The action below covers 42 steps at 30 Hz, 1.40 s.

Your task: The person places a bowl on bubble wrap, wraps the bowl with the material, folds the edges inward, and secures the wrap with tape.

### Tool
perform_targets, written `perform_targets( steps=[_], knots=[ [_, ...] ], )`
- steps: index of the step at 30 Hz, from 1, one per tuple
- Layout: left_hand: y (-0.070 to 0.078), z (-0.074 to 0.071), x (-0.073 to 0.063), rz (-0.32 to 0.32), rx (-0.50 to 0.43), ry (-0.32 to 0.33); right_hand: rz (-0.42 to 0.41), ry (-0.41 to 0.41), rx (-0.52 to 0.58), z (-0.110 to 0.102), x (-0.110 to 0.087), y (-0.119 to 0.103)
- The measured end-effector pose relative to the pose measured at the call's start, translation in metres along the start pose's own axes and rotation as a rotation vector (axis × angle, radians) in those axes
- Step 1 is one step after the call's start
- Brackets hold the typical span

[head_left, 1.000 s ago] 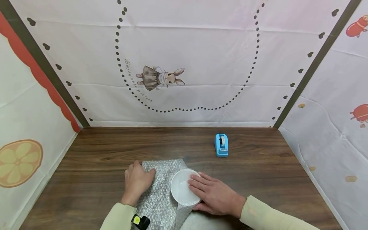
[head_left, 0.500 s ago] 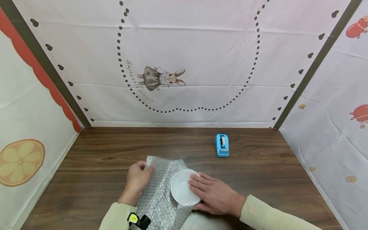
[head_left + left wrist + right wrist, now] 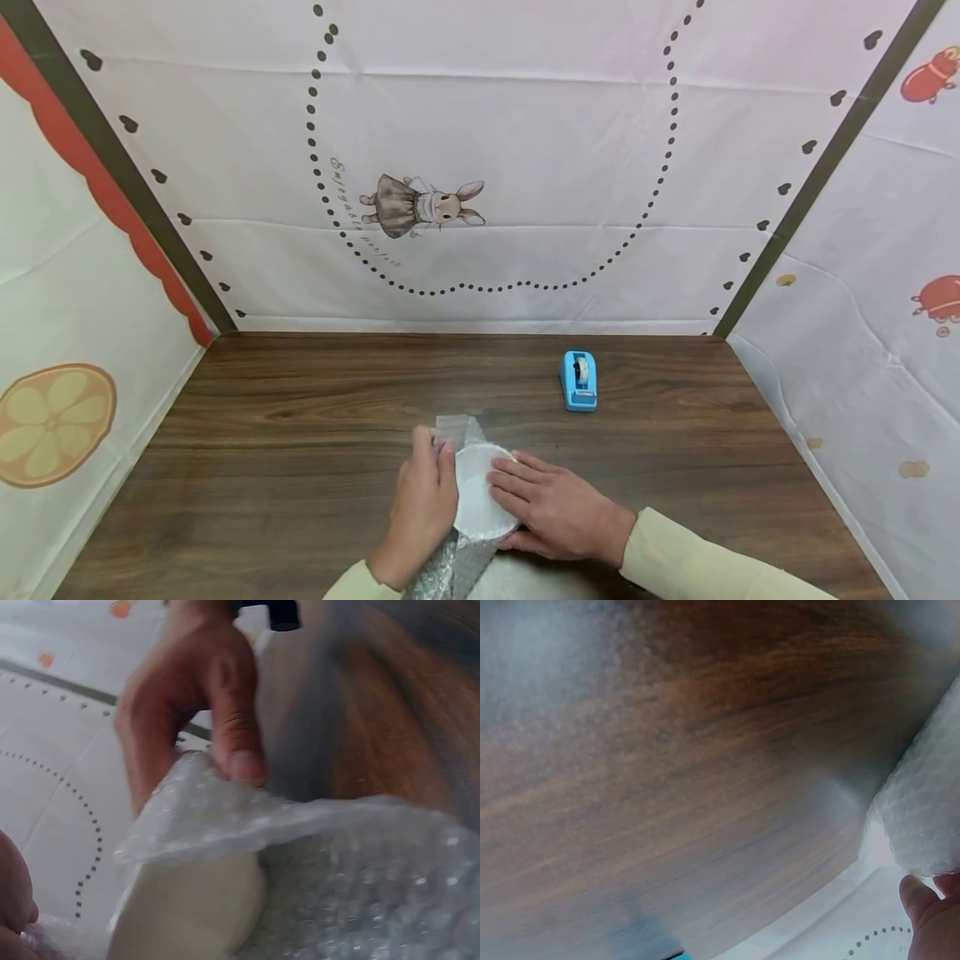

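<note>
A white round dish (image 3: 480, 492), probably a bowl, sits on bubble wrap (image 3: 453, 429) near the table's front. My left hand (image 3: 420, 508) pinches the wrap's left edge between thumb and fingers, lifted up against the dish's left side. In the left wrist view the bubble wrap (image 3: 375, 877) folds over the pale dish (image 3: 187, 907), just below the thumb. My right hand (image 3: 558, 508) lies on the dish's right side, fingers straight across its top and thumb lower down by the wrap. In the right wrist view only part of the right hand (image 3: 937, 922) shows, touching the wrap.
A blue tape dispenser (image 3: 578, 381) with a roll in it stands farther back on the brown wooden table (image 3: 300, 392). Printed white cloth walls (image 3: 525, 167) enclose the table at the back and both sides.
The left hand has picked up the wrap's left edge and brought it rightward to the dish. The right hand has stayed nearly still on the dish.
</note>
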<state>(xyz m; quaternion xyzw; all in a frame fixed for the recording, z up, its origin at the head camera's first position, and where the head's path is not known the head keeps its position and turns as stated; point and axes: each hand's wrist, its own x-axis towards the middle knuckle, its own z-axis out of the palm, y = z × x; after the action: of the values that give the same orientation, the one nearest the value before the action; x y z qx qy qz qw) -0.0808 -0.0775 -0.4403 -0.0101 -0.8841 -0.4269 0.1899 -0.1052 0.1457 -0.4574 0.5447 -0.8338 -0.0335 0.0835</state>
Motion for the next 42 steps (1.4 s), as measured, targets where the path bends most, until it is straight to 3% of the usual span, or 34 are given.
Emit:
perform_targets(
  steps=[4, 8, 13, 15, 21, 29, 42],
  knots=[
    [-0.001, 0.006, -0.006, 0.142, 0.049, 0.030, -0.010, 0.026, -0.035, 0.001, 0.001, 0.000],
    [-0.003, 0.009, -0.011, 0.269, 0.117, 0.008, -0.017, 0.037, -0.055, 0.001, 0.002, 0.000],
    [-0.007, 0.014, -0.016, 0.450, 0.141, 0.002, -0.015, 0.053, -0.069, 0.001, 0.003, 0.000],
    [-0.007, 0.015, -0.017, 0.494, 0.141, -0.003, -0.013, 0.056, -0.067, 0.001, 0.004, 0.000],
    [-0.009, 0.015, -0.019, 0.551, 0.124, -0.044, -0.013, 0.062, -0.040, 0.002, 0.005, 0.000],
    [-0.015, 0.007, -0.015, 0.621, 0.035, -0.160, -0.002, 0.099, 0.012, 0.002, 0.006, 0.002],
    [-0.021, 0.003, -0.010, 0.676, 0.102, -0.234, 0.043, 0.070, 0.189, -0.001, 0.007, 0.005]
  ],
)
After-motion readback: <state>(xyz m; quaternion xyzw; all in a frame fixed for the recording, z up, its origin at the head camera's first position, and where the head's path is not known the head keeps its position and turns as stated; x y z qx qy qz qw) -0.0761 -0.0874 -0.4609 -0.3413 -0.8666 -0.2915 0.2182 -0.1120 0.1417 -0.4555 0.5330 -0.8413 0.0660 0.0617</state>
